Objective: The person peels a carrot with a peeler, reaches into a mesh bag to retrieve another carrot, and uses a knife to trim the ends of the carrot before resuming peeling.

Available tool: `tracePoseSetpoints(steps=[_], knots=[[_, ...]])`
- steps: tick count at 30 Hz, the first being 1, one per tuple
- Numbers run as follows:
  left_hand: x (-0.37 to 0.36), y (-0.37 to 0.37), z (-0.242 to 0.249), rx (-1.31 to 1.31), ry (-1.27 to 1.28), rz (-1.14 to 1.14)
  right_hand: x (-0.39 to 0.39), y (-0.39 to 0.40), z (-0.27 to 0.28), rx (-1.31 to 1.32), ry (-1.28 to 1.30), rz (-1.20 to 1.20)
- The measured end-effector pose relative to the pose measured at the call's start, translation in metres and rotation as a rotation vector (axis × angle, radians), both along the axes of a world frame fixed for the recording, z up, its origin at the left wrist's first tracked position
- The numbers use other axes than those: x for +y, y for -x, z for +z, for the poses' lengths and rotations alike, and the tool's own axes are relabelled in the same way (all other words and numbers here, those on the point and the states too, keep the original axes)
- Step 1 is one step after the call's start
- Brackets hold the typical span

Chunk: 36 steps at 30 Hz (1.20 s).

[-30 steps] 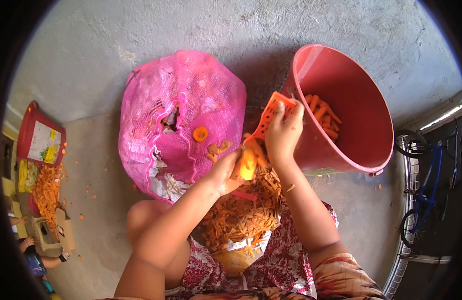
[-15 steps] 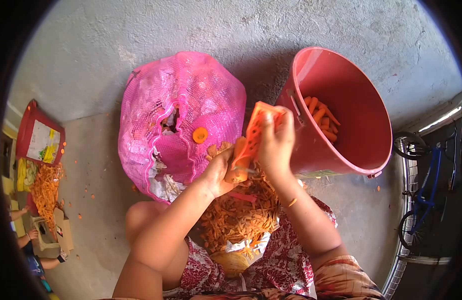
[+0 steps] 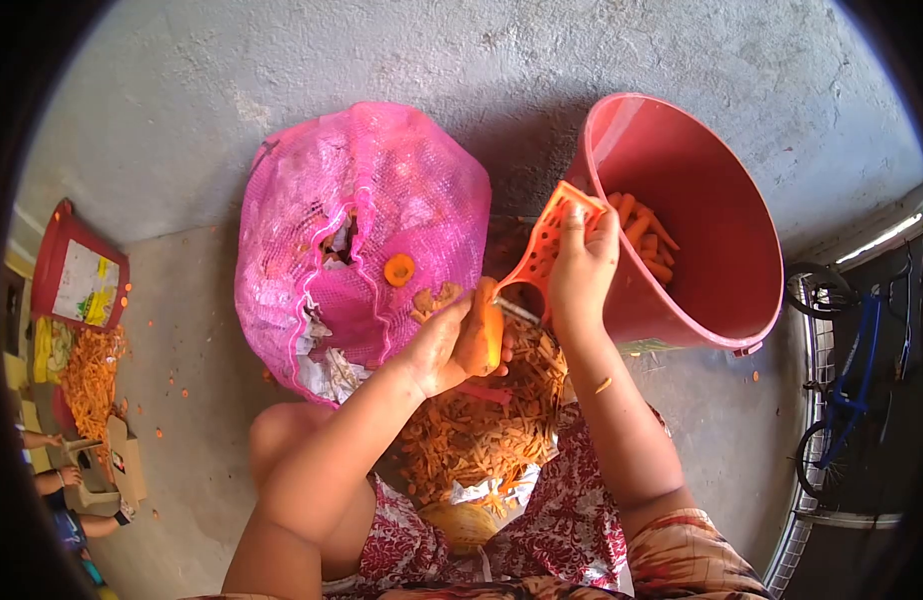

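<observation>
My left hand (image 3: 447, 350) is wrapped round a carrot (image 3: 493, 335), partly peeled, its brighter orange side facing right. In my right hand (image 3: 585, 265) is an orange peeler (image 3: 550, 240) with a perforated handle. Its blade end lies at the upper end of the carrot; whether it touches cannot be made out. Below both hands a heap of carrot peelings (image 3: 482, 440) lies between my legs. A pink mesh sack (image 3: 422, 170) stands to the left of my hands, with a carrot end (image 3: 400, 269) on it. To the right, a red bucket (image 3: 717, 200) holds several peeled carrots (image 3: 647, 235).
A grey wall (image 3: 462, 50) rises behind the sack and bucket. At far left are another red bucket (image 3: 47, 265), an orange heap (image 3: 94, 375), a cardboard box (image 3: 128, 460) and another person's arms (image 3: 102, 524). A blue bicycle (image 3: 862, 360) stands at far right.
My right hand has moved up and to the right with the peeler, away from the carrot's lower end. The left hand still grips the carrot, showing more of its peeled side.
</observation>
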<state>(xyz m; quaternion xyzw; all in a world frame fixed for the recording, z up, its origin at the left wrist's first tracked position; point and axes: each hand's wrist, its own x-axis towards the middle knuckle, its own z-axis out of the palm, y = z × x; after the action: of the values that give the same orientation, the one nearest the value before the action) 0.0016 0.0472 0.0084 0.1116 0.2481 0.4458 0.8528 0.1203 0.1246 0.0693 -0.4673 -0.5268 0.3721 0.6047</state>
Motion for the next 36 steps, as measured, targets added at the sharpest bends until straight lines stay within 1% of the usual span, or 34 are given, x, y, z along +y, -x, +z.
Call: tracePoseSetpoints(steps=[2, 3, 4, 5, 8, 9, 12, 16, 18, 19, 22, 24, 27, 30, 33, 36], knots=[[0.001, 0.002, -0.011, -0.102, -0.087, -0.027, -0.008, 0.007, -0.005, 0.113, 0.083, 0.115], [0.002, -0.001, -0.01, -0.056, -0.045, 0.025, -0.012, 0.011, -0.009, 0.156, 0.068, 0.162], [0.005, -0.005, -0.008, -0.009, -0.004, 0.076, -0.02, 0.013, -0.005, 0.061, 0.114, 0.173], [0.006, -0.008, -0.006, 0.037, 0.037, 0.127, -0.023, 0.015, -0.011, 0.036, 0.086, 0.203], [0.008, -0.005, -0.003, -0.219, 0.087, 0.078, -0.031, 0.021, -0.018, -0.014, 0.001, 0.252], [0.004, -0.003, 0.002, -0.177, 0.054, 0.067, -0.03, 0.022, -0.019, -0.038, 0.006, 0.236], [0.0, -0.002, 0.014, -0.053, 0.105, 0.042, -0.029, 0.023, -0.024, -0.085, 0.025, 0.214], [0.003, -0.004, 0.005, -0.093, 0.031, 0.028, -0.03, 0.023, -0.017, -0.078, 0.089, 0.25], [0.004, -0.006, 0.002, -0.107, -0.055, 0.019, -0.026, 0.022, -0.018, 0.065, 0.13, 0.285], [0.004, -0.005, 0.002, -0.101, -0.021, 0.035, -0.027, 0.02, -0.009, 0.045, 0.135, 0.287], [0.001, -0.006, 0.008, -0.106, 0.065, 0.074, -0.025, 0.018, -0.014, 0.013, 0.172, 0.308], [-0.001, -0.007, 0.013, -0.14, 0.102, 0.099, -0.028, 0.02, -0.016, -0.032, 0.124, 0.279], [-0.001, -0.005, 0.003, -0.24, 0.028, 0.068, -0.027, 0.02, -0.02, -0.081, 0.113, 0.265], [-0.002, -0.011, 0.008, -0.117, 0.116, 0.126, -0.029, 0.02, -0.021, -0.12, 0.076, 0.228], [-0.004, -0.011, 0.02, -0.075, 0.154, 0.115, -0.031, 0.021, -0.023, -0.12, 0.005, 0.183], [0.0, -0.01, 0.017, -0.06, 0.148, 0.137, -0.032, 0.022, -0.02, -0.142, -0.007, 0.13]])
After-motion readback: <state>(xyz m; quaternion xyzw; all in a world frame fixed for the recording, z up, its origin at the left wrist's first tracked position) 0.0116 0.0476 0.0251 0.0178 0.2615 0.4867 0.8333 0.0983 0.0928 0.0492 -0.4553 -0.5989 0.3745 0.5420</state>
